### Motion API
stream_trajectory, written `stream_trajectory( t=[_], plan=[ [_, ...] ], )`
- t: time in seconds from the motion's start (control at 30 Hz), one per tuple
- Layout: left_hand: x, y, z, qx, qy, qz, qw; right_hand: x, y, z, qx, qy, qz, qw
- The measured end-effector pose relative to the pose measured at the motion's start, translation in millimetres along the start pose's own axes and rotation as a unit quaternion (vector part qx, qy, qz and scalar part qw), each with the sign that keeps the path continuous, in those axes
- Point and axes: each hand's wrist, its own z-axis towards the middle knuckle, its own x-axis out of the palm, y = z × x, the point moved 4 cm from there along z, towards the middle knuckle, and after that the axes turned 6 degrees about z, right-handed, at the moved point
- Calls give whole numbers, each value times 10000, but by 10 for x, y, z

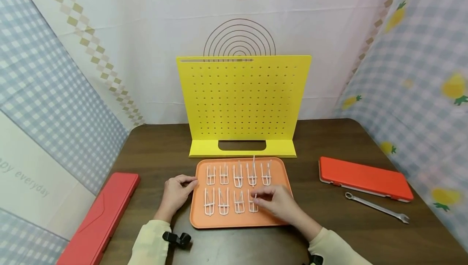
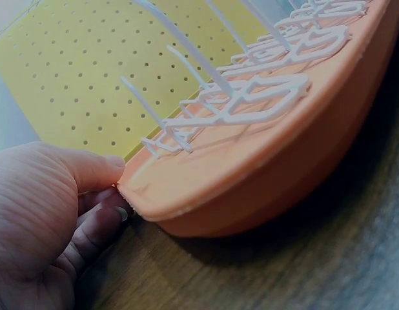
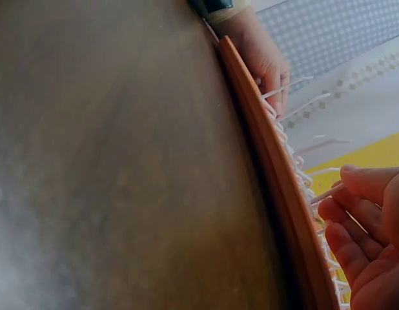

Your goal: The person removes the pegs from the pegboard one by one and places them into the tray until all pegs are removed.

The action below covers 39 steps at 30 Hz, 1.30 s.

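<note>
An orange tray [image 1: 234,221] lies on the table, bearing two rows of white wire pegboard hooks [image 1: 224,206] with prongs pointing up. At the tray's left edge, my left hand [image 1: 176,194] grips the rim, thumb on top and fingers beside it, as the left wrist view shows. My right hand [image 1: 277,203] is over the tray's front right part. Its thumb and forefinger pinch a prong of the rightmost front-row hook [image 1: 252,205]; that pinched prong [image 3: 327,193] shows in the right wrist view. Whether this hook still touches the tray I cannot tell.
Behind the tray stands a yellow pegboard [image 1: 243,98] with rows of small holes. To the right are a red case [image 1: 365,177] and a combination wrench [image 1: 376,207]. A long red case [image 1: 100,220] lies at the left. Patterned cloth hangs around the table.
</note>
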Motion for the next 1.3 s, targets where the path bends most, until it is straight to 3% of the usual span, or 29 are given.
stream_trajectory(
  t=[0.13, 0.47, 0.9, 1.3],
  plan=[
    [-14, -13, -6, 14, 16, 9, 10000, 2, -4, -25, 51, -40, -300, 9995],
    [-47, -24, -27, -42, 11, 21, 10000, 0, 46, -68, 11, -136, -432, 9990],
    [-111, -26, -36, -31, -23, 0, 10000, 30, 53, -58, -10, -111, -263, 9996],
    [-80, -19, -20, -61, -16, 30, 10000, -1, 56, -73, 55, -176, -210, 9996]
  ],
)
